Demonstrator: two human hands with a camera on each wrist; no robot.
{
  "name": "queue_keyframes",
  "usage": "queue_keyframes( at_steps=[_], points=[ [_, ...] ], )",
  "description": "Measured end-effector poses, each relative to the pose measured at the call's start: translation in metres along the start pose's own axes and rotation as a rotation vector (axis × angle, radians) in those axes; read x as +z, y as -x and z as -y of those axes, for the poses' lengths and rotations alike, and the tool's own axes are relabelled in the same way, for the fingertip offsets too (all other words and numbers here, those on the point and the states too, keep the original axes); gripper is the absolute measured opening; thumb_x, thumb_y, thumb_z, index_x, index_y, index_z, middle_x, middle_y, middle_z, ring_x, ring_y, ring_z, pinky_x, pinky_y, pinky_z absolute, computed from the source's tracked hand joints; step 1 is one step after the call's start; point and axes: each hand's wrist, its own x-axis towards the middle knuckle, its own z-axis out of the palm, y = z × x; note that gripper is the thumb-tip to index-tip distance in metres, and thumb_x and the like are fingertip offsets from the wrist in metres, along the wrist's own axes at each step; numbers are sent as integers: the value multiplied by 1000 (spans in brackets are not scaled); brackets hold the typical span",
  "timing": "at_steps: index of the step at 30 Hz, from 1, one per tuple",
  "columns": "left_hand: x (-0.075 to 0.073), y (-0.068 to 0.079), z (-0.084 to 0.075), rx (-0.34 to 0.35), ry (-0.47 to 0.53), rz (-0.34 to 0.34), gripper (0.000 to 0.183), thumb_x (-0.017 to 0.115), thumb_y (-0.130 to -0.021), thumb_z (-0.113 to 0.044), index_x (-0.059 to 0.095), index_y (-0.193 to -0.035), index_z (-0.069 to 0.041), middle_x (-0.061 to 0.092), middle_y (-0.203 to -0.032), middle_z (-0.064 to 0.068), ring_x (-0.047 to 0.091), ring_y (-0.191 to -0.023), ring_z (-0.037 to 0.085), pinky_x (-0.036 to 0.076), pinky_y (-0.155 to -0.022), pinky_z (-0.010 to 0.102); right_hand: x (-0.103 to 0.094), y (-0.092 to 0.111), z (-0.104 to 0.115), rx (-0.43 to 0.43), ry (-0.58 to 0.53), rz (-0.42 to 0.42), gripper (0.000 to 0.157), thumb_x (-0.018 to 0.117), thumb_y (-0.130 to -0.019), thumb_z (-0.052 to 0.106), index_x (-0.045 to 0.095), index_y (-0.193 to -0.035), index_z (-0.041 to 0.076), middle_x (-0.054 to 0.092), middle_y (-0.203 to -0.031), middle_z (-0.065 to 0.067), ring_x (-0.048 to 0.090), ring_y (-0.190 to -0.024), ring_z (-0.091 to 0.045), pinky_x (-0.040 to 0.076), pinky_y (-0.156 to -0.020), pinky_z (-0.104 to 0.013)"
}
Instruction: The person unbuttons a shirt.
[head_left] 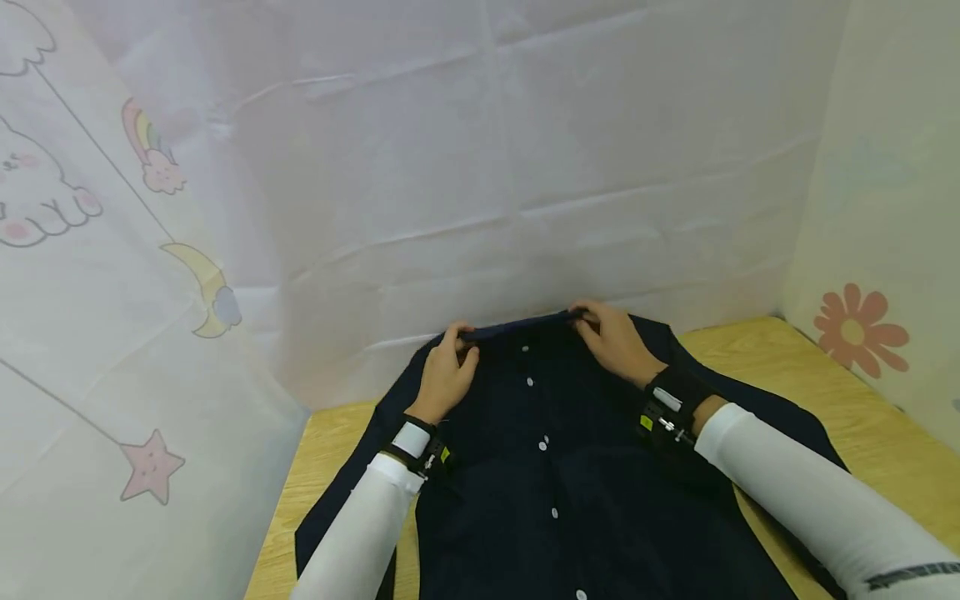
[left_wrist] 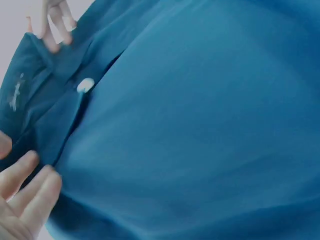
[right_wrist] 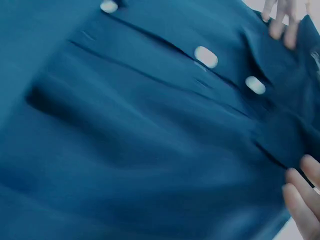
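A dark navy button-up shirt [head_left: 487, 500] lies front side up, its sleeves spread to both sides. My left hand [head_left: 442, 383] pinches the left end of the collar [head_left: 517, 326] between thumb and fingers. At the collar's other end, my right hand [head_left: 618, 346] grips the fabric in the same way. Pale buttons [head_left: 543, 446] run down the middle of the shirt. In the left wrist view the cloth looks blue, and both the left hand [left_wrist: 30, 200] and right hand [left_wrist: 59, 22] are at the collar. The right wrist view shows fingers [right_wrist: 302, 200] on the collar fabric.
Beneath the shirt is a light wood-patterned table [head_left: 757, 350]. A white sheet [head_left: 525, 167] hangs directly behind the collar. Side sheets carry printed drawings, among them a pink star [head_left: 152, 467] on the left and a red flower [head_left: 852, 332] on the right.
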Motion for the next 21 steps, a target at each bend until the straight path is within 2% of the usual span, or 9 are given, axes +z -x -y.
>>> queue_keyframes(
  at_steps=[2,4,5,7,8,10,14,17,21],
  points=[
    [-4,-10,-4,-19,-29,42,52,62,-101,-17,42,-148,-8,71,-99,17,73,-81,35,49,-58,38,-1,-9,4,4,-13,-37,38,52,-107,7,53,-144,-1,72,-113,-28,68,-83,-41,53,-71,-46],
    [-5,-18,-3,-52,-39,124,72,65,-101,-23,25,-160,-13,61,-137,22,66,-120,38,57,-80,47,-1,-17,5,23,-31,-4,51,52,-108,10,38,-156,1,63,-133,-33,67,-104,-48,54,-86,-53],
    [-5,-21,-1,-70,-31,172,82,66,-100,-25,15,-164,-15,46,-155,22,53,-138,40,54,-96,51,0,-19,4,37,-34,40,60,52,-108,13,27,-161,1,51,-149,-33,61,-121,-50,51,-97,-57],
    [0,-24,8,-114,1,272,96,66,-101,-27,-3,-167,-17,9,-173,19,16,-160,38,35,-118,59,4,-22,-1,65,-39,151,78,55,-107,16,5,-165,2,20,-167,-31,37,-146,-53,36,-115,-64],
    [4,-25,14,-134,13,321,101,66,-101,-27,-11,-166,-18,-3,-174,17,6,-161,37,24,-124,60,7,-21,-4,72,-39,210,85,57,-106,16,-4,-165,2,7,-170,-30,23,-152,-53,27,-119,-66],
    [12,-22,27,-160,51,389,106,66,-101,-24,-19,-164,-17,-11,-173,18,1,-161,39,18,-125,60,14,-16,-13,71,-26,314,95,60,-104,16,-14,-162,-1,-9,-171,-28,8,-156,-53,16,-122,-67],
    [23,-6,42,-188,95,436,105,65,-102,-18,-20,-163,-14,-5,-173,20,20,-157,44,27,-123,58,22,4,-30,20,27,394,93,65,-101,13,-2,-162,-8,3,-168,-35,9,-154,-56,16,-121,-69],
    [21,12,40,-175,61,464,96,66,-102,-16,-6,-166,-9,5,-173,22,24,-156,44,27,-123,57,20,24,-36,13,114,410,84,67,-100,15,15,-160,-9,18,-163,-40,20,-149,-60,23,-117,-72],
    [14,41,41,-142,-31,542,83,68,-100,-18,18,-164,-5,21,-168,27,25,-154,47,28,-121,61,11,52,-40,64,217,453,77,72,-98,20,30,-158,-5,25,-159,-41,26,-144,-64,30,-111,-75]
  ],
)
